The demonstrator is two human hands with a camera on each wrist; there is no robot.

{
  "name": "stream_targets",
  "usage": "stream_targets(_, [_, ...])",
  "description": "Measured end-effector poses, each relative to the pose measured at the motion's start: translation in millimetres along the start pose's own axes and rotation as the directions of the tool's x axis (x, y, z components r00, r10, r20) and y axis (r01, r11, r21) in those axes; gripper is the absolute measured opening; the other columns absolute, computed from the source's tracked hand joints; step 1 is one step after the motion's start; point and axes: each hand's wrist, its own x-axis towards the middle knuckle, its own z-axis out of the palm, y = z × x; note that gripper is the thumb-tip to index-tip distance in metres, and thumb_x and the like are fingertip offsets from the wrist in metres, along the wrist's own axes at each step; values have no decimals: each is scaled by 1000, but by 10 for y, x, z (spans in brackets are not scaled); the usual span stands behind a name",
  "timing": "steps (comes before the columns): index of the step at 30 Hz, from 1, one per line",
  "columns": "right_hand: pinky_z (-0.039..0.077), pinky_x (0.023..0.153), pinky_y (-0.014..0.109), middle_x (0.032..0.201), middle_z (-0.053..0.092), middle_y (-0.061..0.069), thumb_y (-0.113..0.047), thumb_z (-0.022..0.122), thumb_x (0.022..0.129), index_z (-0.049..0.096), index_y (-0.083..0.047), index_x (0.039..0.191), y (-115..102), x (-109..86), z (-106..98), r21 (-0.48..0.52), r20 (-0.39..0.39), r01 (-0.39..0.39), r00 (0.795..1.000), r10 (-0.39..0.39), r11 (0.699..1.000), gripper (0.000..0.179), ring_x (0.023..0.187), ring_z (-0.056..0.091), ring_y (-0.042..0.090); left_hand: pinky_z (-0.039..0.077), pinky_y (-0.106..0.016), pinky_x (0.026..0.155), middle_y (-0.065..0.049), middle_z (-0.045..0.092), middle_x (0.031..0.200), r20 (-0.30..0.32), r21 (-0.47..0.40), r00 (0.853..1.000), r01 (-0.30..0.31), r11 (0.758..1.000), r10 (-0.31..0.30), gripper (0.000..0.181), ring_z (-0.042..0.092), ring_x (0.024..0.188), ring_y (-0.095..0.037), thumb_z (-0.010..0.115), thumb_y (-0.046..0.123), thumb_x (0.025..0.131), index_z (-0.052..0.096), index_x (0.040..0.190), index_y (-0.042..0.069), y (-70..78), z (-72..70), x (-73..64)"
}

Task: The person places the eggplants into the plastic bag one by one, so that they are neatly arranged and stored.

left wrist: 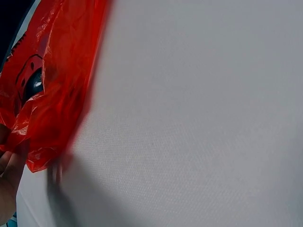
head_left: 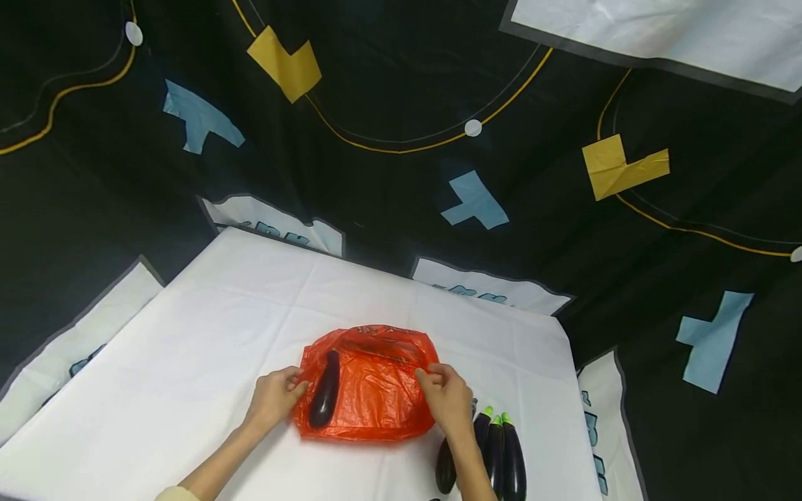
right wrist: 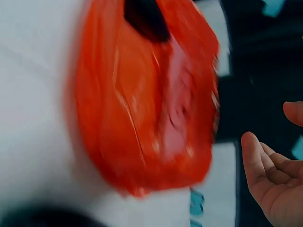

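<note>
The left grip (left wrist: 7, 189) pinches a crinkled part of a red plastic bag (left wrist: 66, 85), which extends upward from it. Above the grip, a dark glossy thing (left wrist: 35, 84) shows partly through the bag's opening. The white-covered counter (left wrist: 189, 118) spreads right of the grip, with a soft shadow (left wrist: 90, 198) nearby.

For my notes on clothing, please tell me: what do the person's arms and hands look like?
The left hand and right hand are bare, with no gloves or rings visible. A pale cream sleeve shows below the bare left forearm; the visible right forearm is uncovered.
</note>
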Motion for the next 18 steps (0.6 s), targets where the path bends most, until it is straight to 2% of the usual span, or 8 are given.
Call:
stream_targets(7, [50, 64, 30, 83, 69, 0, -37, 69, 85, 65, -5, 107, 225, -58, -461, -105, -160, -89, 985, 71, 990, 39, 70, 62, 12, 47, -24, 55, -6, 69, 77, 10, -10, 1000, 5, 1000, -5, 20, 59, 62, -11, 71, 4, 81, 69, 99, -3, -23, -13, -14])
stream_targets(12, [49, 76, 42, 92, 69, 9, -32, 69, 86, 62, 1, 112, 520, -123, -701, -227, -227, -133, 971, 80, 965, 42, 83, 65, 24, 47, -25, 56, -5, 69, 77, 4, -2, 1000, 4, 1000, -4, 19, 59, 64, -10, 72, 5, 81, 70, 98, -1, -25, -10, -4])
stream_targets(15, [45, 81, 51, 100, 64, 21, -31, 68, 86, 57, 8, 116, 764, -181, -832, -303, -251, -197, 960, 121, 933, 51, 93, 61, 37, 47, -25, 56, -4, 68, 76, 8, -13, 1000, 7, 1000, -7, 19, 58, 63, -10, 72, 4, 81, 70, 98, -1, -25, -5, -1])
stream_targets(18, [41, 83, 56, 106, 57, 31, -33, 66, 85, 49, 15, 120, 1039, -233, -949, -361, -244, -317, 940, 239, 877, 61, 100, 54, 46, 47, -25, 56, -4, 68, 76, 12, -16, 1000, 8, 1000, -8, 18, 58, 63, -10, 72, 5, 81, 70, 98, -1, -31, 5, 6])
